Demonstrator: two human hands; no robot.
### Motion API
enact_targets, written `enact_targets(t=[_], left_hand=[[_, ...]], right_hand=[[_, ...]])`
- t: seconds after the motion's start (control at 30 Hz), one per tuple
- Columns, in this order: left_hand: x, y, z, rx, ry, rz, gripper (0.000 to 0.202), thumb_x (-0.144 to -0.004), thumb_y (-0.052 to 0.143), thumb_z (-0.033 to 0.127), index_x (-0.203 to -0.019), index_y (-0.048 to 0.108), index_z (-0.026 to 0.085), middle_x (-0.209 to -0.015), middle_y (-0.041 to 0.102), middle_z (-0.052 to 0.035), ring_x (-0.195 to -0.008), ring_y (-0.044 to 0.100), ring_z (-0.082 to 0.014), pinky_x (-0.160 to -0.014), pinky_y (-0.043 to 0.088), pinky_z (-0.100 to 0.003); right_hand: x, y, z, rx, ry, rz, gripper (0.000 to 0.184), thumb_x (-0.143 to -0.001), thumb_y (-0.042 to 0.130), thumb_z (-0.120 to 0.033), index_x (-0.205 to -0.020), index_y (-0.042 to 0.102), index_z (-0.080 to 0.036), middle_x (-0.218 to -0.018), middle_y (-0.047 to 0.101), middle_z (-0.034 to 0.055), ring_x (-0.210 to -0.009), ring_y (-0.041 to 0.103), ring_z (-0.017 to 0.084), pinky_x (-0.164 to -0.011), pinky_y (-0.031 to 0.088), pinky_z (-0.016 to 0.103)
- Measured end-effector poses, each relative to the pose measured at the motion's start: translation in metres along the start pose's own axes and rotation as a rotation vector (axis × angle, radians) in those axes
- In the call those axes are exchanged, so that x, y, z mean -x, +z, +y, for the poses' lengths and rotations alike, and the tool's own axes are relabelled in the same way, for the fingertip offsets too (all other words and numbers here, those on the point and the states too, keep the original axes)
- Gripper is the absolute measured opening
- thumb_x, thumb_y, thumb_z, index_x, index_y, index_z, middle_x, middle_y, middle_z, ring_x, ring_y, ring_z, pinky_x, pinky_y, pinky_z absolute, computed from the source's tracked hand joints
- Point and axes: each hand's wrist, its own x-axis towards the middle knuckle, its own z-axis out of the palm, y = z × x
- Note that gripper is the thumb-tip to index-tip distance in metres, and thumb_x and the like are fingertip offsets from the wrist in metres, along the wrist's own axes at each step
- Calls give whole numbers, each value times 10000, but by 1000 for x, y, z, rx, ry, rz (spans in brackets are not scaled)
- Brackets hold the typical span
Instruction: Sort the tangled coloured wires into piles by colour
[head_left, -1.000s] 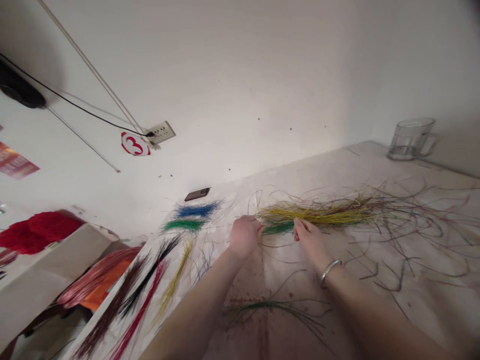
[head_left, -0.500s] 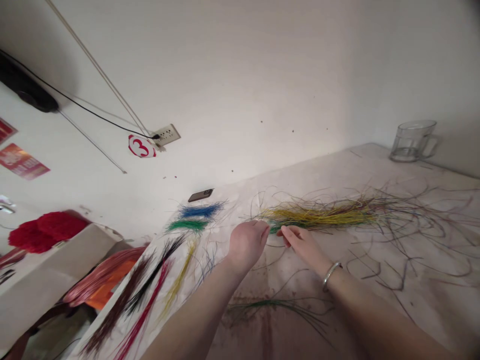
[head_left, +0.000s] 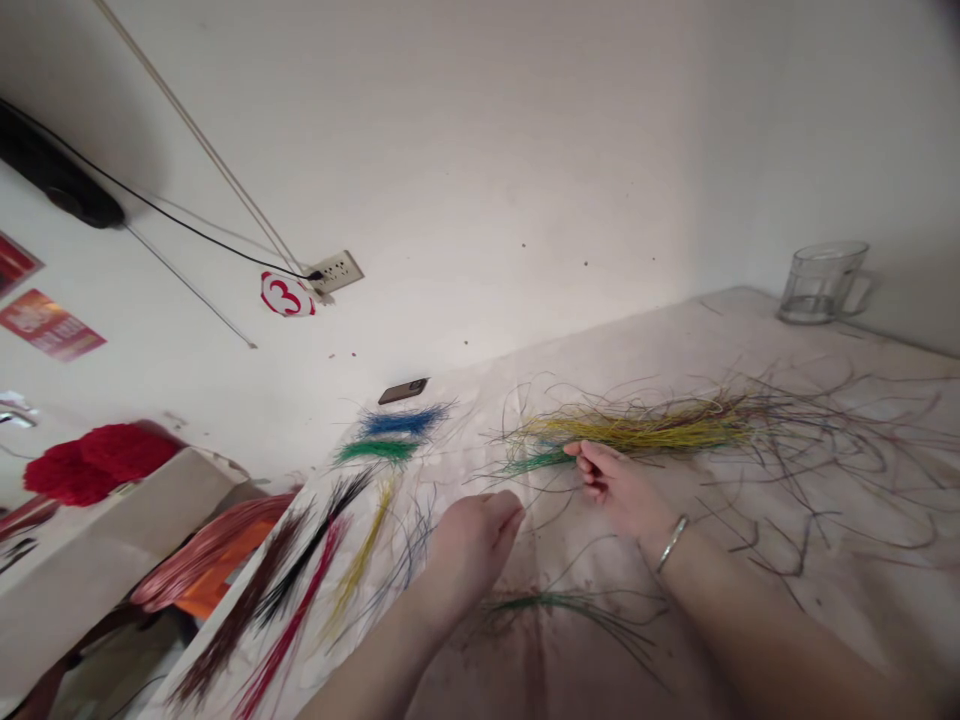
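Note:
A long heap of thin wires, mostly yellow, lies across the table, with green wires sticking out at its left end. My right hand, a bracelet at its wrist, has its fingers curled and its fingertips pinched at these green wires. My left hand is closed in a pinch over the table, lower and to the left of the heap. Whatever its fingertips hold is too fine to make out. Just below it lies a small loose bunch of dark green wires.
Sorted bunches lie at left: blue, green, black, brown, red and yellow. A phone rests by the wall. A glass mug stands at the far right corner. Stray wires spread at right.
My left hand has moved down toward me, away from the heap, uncovering the green wire ends. My right hand has shifted slightly right and stays at the green wires.

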Motion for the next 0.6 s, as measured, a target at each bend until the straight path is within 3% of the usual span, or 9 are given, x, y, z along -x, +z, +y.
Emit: enact_targets(t=[0.33,0.47,0.6], left_hand=[[68,-19,-51,173,-181,21,256,-937,426,317,-775,595,213,-698,624,15,-673,575,-140,-619,381,-238],[82,-20,-51,331,-76,59,230,-936,447,314,-864,646,224,-781,666,0,-734,604,-136,-671,428,-230],[82,-3,-43,320,29,-16,261,-937,457,314,-856,688,223,-728,642,-14,-736,591,-149,-673,426,-248]], right_hand=[[-9,-13,-2,-175,13,153,267,-608,798,-361,-732,716,-140,-615,427,-38,-527,353,45,-393,259,137],[-10,-15,-5,-290,54,202,187,-648,762,-292,-645,670,-128,-583,419,-39,-497,365,39,-389,301,140],[-6,-13,-6,-310,71,222,165,-713,690,-254,-624,645,-122,-574,428,-32,-488,388,42,-391,323,149]])
